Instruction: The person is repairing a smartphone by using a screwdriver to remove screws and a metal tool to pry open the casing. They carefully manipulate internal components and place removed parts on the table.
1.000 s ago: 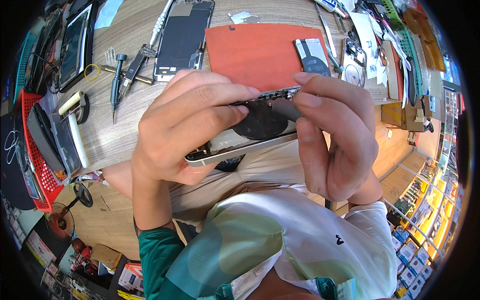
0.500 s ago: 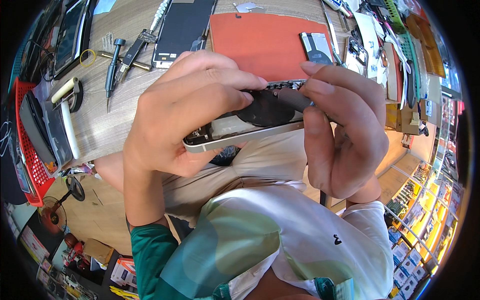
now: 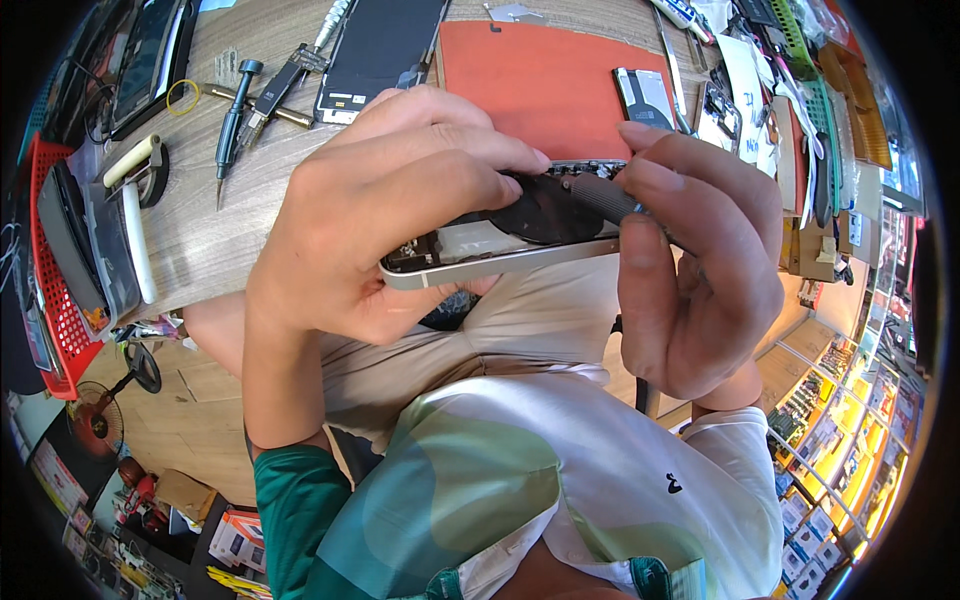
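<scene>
My left hand (image 3: 350,215) is closed around an opened phone housing (image 3: 500,264) with a silver edge, held tilted above my lap at the table's front edge. Inside the housing lie a round black patch (image 3: 548,215), a pale strip and small parts along its far side. Between the thumb and fingers of my right hand (image 3: 715,255) is a slim tool with a knurled grey grip (image 3: 602,199). Its thin end points into the housing near my left fingertips. My fingers cover part of the housing, and the exact tip contact cannot be made out.
On the wooden table lie an orange-red mat (image 3: 545,85), a phone battery (image 3: 645,97), a dark phone screen (image 3: 385,55) and a blue-grey screwdriver (image 3: 232,125). A red basket (image 3: 65,300) stands at the left. Papers and phone parts crowd the right side.
The hands, phone housing and mat all sit slightly further right in the picture. Both grips look the same, and the tool keeps its place at the housing.
</scene>
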Tool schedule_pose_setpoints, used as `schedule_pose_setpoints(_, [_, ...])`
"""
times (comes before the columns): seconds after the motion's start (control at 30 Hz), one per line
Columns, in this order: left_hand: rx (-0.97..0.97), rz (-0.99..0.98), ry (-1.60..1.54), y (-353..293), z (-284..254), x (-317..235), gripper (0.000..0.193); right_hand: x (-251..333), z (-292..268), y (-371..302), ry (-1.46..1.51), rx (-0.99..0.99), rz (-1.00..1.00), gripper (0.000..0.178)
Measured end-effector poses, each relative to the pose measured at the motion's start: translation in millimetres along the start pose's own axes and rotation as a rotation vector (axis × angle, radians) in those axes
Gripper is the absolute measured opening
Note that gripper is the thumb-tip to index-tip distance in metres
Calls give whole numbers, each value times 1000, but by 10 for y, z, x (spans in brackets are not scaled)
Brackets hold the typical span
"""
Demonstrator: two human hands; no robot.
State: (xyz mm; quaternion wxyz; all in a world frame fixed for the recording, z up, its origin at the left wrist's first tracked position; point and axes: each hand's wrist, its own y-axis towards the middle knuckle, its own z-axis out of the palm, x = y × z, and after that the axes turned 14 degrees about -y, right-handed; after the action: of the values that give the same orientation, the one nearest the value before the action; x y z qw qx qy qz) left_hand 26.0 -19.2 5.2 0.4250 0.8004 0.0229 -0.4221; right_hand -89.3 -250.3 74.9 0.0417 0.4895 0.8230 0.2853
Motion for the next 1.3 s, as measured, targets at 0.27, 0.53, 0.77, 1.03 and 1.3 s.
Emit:
schedule_pose_setpoints(0.27, [38,11,-11,-35,-30,37,47,119,77,-4,-53,-73,35,24])
schedule_pose_setpoints(0.53, [51,7,-23,-50,-51,29,47,184,131,39,-99,-119,16,23])
schedule_pose_setpoints(0.77, [36,4,-24,-58,-34,27,45,243,122,92,-157,-95,-20,29])
schedule_pose_setpoints(1.03, [50,-6,-21,-56,-42,13,39,234,19,136,-237,4,-93,36])
schedule_pose_setpoints(1.3, [33,-5,-45,-38,-30,-7,43,237,-45,106,-285,75,-102,39])
